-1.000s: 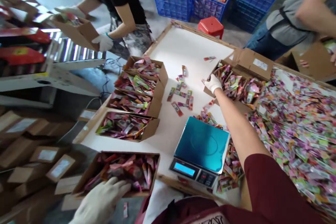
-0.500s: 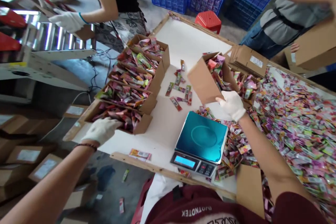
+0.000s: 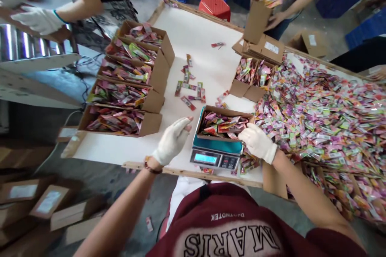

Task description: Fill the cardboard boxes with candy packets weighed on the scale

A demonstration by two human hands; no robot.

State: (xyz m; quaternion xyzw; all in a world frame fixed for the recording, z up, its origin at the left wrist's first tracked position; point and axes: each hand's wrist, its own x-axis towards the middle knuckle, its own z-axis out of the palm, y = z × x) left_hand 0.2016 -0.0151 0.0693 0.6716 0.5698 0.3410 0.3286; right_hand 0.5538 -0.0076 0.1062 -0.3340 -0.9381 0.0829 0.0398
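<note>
A small open cardboard box (image 3: 224, 135) filled with colourful sachets (image 3: 221, 123) rests on the teal plate of a digital scale (image 3: 200, 164). My right hand (image 3: 258, 141), in a white glove, has its fingers curled at the box's right end. My gloved left hand (image 3: 173, 140) hovers just left of the scale, empty, its fingers stretched toward the box. Several sachet-filled boxes (image 3: 152, 123) stand in a row on the left of the table. More filled boxes (image 3: 249, 91) stand behind the scale.
A large heap of sachets (image 3: 325, 116) covers the table's right side. Loose sachets (image 3: 187, 103) lie mid-table. A co-worker's hand (image 3: 276, 20) holds a box at the back beside flattened cartons (image 3: 271, 47). Another co-worker's gloved hand (image 3: 40, 20) is over the roller conveyor. A red stool (image 3: 214, 7) stands behind.
My right hand has brought the box from behind the scale onto its plate. My left hand has left the row of boxes and moved right toward the scale. The view has shifted.
</note>
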